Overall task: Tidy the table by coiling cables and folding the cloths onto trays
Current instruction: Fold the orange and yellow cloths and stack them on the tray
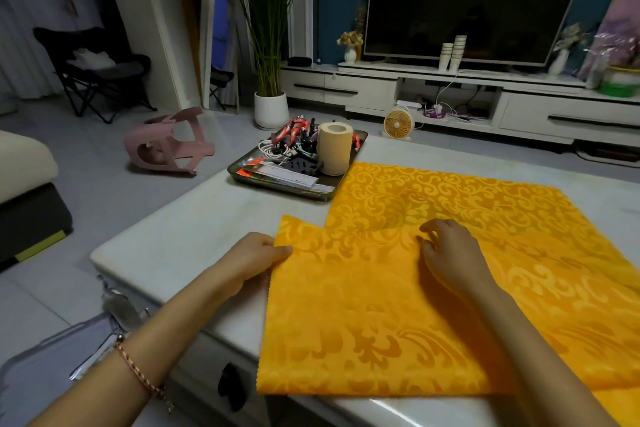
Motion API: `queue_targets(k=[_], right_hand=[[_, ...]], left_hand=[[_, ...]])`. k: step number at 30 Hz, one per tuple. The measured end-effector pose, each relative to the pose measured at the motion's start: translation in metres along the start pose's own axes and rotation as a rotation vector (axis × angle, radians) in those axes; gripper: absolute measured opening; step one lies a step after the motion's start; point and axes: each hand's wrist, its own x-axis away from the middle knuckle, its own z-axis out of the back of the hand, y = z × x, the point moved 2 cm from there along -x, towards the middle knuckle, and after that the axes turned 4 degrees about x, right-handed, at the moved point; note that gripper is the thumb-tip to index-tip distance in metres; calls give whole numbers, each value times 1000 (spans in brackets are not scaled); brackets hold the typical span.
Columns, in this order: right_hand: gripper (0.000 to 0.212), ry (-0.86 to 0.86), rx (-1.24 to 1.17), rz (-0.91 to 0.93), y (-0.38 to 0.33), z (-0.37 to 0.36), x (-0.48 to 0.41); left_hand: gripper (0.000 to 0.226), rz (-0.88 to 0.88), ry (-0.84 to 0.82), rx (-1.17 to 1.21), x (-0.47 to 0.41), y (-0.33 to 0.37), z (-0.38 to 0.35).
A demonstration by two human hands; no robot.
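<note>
Cloth (381, 305): spread on the white table (166, 236), from near its left front corner out past the right of the frame. A nearer layer is folded over a farther one, and none of it is yet on a tray.
Weight and stiffness: judged light and soft, with enough body to lie flat and take a crease. No fragility is expected.
Slip: a smooth woven face is set on a glossy tabletop, so the whole piece is likely to slide if one side alone is pulled.
Where to hold: edges and corners are best taken, a left point and its matching right point together, so that the layers are kept aligned. Bunching is expected from a pinch in the middle.
Left hand (256, 260): the left edge of the upper layer is pinched, thumb on top, the fingers hidden beneath.
Tray (277, 188): placed beyond the left hand, just beside the far left corner of the cloth. Bundled cables (277, 149) and a paper roll (334, 149) are held in it.
Upper layer: its far left corner lies flat on bare table, offset to the left of the lower layer's edge.
Right hand (450, 253): set on the cloth at the upper layer's far edge, fingers curled. Whether fabric is pinched or only pressed cannot be told.
Colour and pattern: a saturated golden yellow is seen, with scrolling leaf figures woven tone on tone. The near left edge is cut in a fine zigzag.
Right side: the cloth runs out of the frame, so its end cannot be seen.
</note>
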Motion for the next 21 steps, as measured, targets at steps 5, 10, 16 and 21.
queue_targets(k=[5,10,16,21], right_hand=[[33,-82,21,52,4,0,17],[53,-136,156,72,5,-13,34],[60,-194,171,42,8,-18,56],[67,-329,193,70,5,-14,77]], left_hand=[[34,84,251,222,-10,-8,28],[50,120,261,-87,-12,-18,28],[24,-93,311,-326,7,-24,27],[29,-93,346,-290,13,-13,63]])
